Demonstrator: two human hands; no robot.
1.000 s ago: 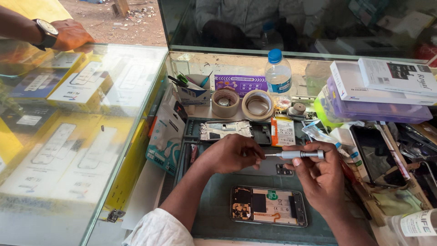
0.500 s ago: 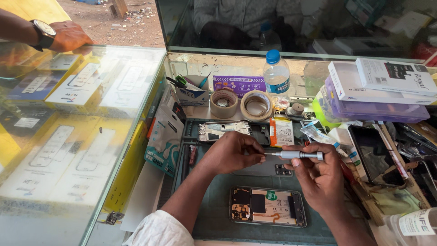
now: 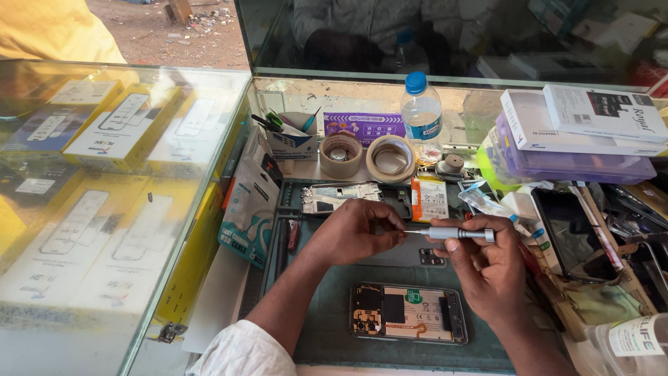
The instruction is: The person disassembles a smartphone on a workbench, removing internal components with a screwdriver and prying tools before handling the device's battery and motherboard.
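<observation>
My right hand [image 3: 487, 268] grips a slim silver screwdriver [image 3: 452, 233] held level over a dark green work mat [image 3: 327, 313]. My left hand [image 3: 351, 230] pinches the screwdriver's tip end with thumb and fingers. Below both hands an opened phone [image 3: 407, 313] lies flat on the mat, its back off, with the circuit board and battery showing. Beyond my hands rest a phone frame [image 3: 341, 196] and an orange-and-white battery [image 3: 429, 198].
Two tape rolls [image 3: 391, 158], a water bottle [image 3: 421, 111] and a cup of tools [image 3: 289, 136] stand at the back. Stacked boxes [image 3: 584, 136] and a dark phone [image 3: 570, 233] crowd the right. A glass display case [image 3: 104, 188] with yellow boxes runs along the left.
The other person's hand with a watch, resting on the glass case at the top left, is gone from view. My hands keep the same hold on the screwdriver.
</observation>
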